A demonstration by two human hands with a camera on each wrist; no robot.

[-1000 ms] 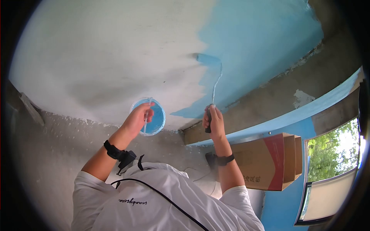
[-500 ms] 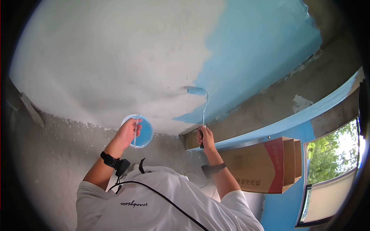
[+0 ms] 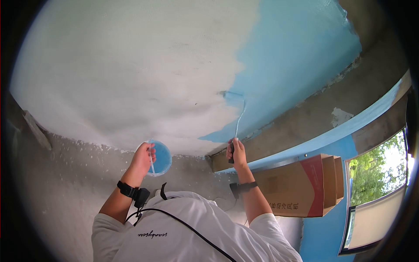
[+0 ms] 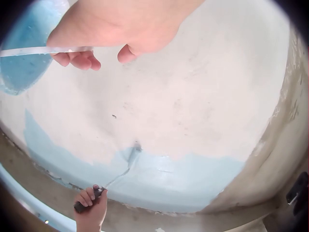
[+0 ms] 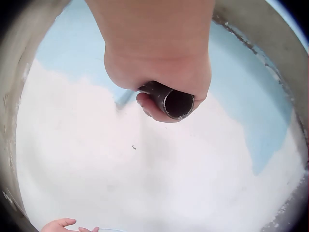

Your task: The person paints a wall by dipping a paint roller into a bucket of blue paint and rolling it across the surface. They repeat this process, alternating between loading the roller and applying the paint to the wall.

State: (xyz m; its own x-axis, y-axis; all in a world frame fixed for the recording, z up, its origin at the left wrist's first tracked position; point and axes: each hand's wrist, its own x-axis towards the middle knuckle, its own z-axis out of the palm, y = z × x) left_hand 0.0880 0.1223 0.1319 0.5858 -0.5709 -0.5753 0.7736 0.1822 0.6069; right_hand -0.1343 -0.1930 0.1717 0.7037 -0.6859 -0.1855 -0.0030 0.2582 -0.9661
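Observation:
My right hand (image 3: 238, 153) grips the black handle (image 5: 159, 94) of a paint roller (image 3: 233, 94). Its blue-coated sleeve lies against the wall at the ragged border between blue paint (image 3: 297, 74) and the white surface (image 3: 144, 65). A thin paint-covered wire frame joins sleeve and handle. With curled fingers my left hand (image 3: 143, 158) holds the white handle strap (image 4: 29, 50) of a round bucket (image 3: 162, 158), blue inside. The bucket hangs in front of the wall's lower part, left of the roller. In the right wrist view the left fingertips (image 5: 63, 223) show at the bottom edge.
A bare concrete ledge (image 3: 279, 135) borders the painted wall on the right. Behind my right arm stands a cardboard box (image 3: 283, 187), with a window (image 3: 377, 170) beyond it. Paint-specked grey floor (image 3: 83, 174) lies below the wall, and a black cable (image 3: 187, 225) crosses my shirt.
The roller first came down along the paint border, then went slightly back up and right. My left hand and the bucket moved lower and left in the head view. Both grips stayed the same.

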